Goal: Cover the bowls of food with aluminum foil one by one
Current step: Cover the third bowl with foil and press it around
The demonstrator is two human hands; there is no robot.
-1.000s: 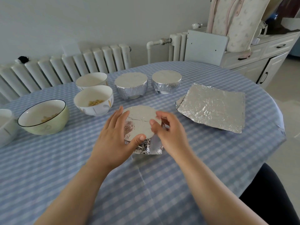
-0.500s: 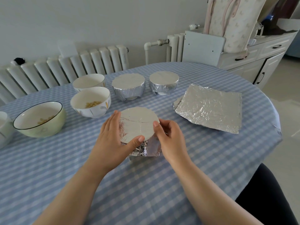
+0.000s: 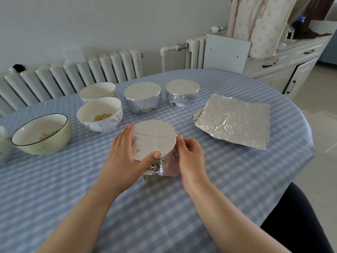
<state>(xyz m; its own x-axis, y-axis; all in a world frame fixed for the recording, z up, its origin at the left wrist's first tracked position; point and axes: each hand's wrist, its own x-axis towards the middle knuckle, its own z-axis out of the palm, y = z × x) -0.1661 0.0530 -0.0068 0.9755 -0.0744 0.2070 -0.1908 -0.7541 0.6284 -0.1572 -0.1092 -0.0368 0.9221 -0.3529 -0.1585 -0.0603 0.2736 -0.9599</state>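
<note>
Foil over third bowl, mid-worktop; left hand and right hand each grip its sides, crimping. Near flap loose. Next likely: press flap flat, take sheet from foil stack.

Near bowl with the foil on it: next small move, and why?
Probably press the loose flap down against the bowl's side. The foil-topped bowl is flat on top, but foil flares out at its lower right by the right hand, while the left hand steadies it.

Open bowls crowd left; front free.
</note>
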